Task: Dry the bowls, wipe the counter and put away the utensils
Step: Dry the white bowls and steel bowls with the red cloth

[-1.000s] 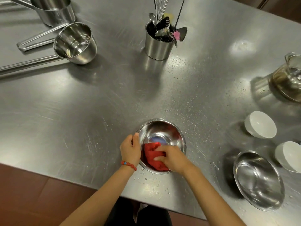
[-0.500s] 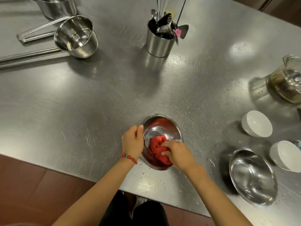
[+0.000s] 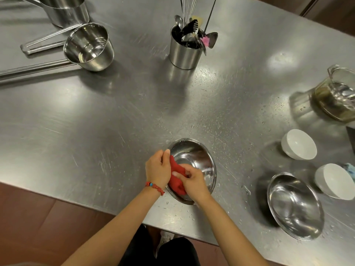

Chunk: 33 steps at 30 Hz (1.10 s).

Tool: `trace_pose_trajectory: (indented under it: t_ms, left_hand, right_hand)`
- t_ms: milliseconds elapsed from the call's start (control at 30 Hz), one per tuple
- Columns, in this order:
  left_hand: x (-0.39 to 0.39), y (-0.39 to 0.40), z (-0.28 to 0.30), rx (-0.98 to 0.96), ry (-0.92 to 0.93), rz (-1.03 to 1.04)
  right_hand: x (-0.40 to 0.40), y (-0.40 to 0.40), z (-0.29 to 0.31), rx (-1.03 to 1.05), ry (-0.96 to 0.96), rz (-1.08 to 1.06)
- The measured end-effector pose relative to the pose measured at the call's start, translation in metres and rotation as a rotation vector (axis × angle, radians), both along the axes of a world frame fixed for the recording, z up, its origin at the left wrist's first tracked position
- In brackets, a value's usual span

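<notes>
Right hand [image 3: 193, 182] is clamped on a red cloth [image 3: 177, 179], pressing it against the near inner wall of a steel bowl [image 3: 196, 162]; left hand [image 3: 158, 168] grips the bowl's left rim, thumb over the edge and partly on the cloth. The bowl sits close to the near edge of the worktop [image 3: 115, 121] and appears tilted toward the person. Judged risk: the bowl is thin, polished, round-bottomed steel on a smooth wet surface, so a hard wiping stroke toward the body could slide it off the edge if the left-hand grip slackens. Water droplets [image 3: 221, 127] are scattered around and beyond the bowl; a wet underside would re-wet a dried bowl when set down. The cloth is soft and bunched, and once saturated it would likely smear rather than dry. A second steel bowl [image 3: 295, 206] and two white bowls [image 3: 298, 144] [image 3: 334, 181], smooth and probably ceramic, stand to the right and are not yet handled; the ceramic would chip if knocked against steel. A cylindrical steel holder [image 3: 184, 52] near the far side carries the utensils [image 3: 194, 29], top-heavy with a whisk. Two long-handled steel pots [image 3: 88, 47] [image 3: 65, 10] stand far left.
</notes>
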State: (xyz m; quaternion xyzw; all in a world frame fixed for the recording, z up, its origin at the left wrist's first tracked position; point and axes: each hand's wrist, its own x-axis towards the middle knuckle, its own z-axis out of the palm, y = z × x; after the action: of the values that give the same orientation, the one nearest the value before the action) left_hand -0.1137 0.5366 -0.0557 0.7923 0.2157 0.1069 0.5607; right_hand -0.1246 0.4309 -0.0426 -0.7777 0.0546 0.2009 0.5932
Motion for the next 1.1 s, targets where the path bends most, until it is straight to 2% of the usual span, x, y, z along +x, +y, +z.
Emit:
trace_pose_trajectory:
  t_ms: [133, 200, 267, 433, 533, 600, 700, 933, 1100]
  left_hand:
    - [-0.004, -0.004, 0.001, 0.002, -0.011, -0.067]
    - [-0.005, -0.007, 0.003, 0.011, -0.026, -0.072]
    - [-0.004, -0.007, 0.003, 0.002, -0.029, -0.065]
    - [0.000, -0.006, -0.002, -0.045, -0.026, 0.004]
    - [-0.001, -0.008, -0.002, -0.052, -0.040, -0.020]
    - [-0.001, -0.006, -0.003, -0.055, -0.042, -0.034]
    - [0.001, -0.002, -0.004, -0.034, -0.029, -0.057]
    - [-0.001, -0.003, -0.006, -0.074, 0.009, -0.055]
    - [-0.005, -0.009, 0.000, -0.077, -0.017, 0.020]
  right_hand:
    - [0.022, 0.022, -0.011, -0.013, -0.029, -0.437]
    - [0.032, 0.027, -0.010, -0.049, -0.054, -0.572]
    - [0.034, 0.030, -0.005, -0.029, -0.075, -0.620]
    - [0.024, 0.023, 0.001, -0.057, -0.303, -0.534]
    - [0.032, 0.022, 0.005, -0.160, -0.474, -0.334]
    - [0.041, 0.020, 0.006, -0.273, -0.519, -0.228]
    - [0.055, 0.010, 0.003, -0.416, -0.507, -0.199]
    - [0.064, -0.036, -0.001, -0.701, -0.313, -0.267]
    - [0.038, -0.067, -0.004, -0.757, -0.214, -0.275]
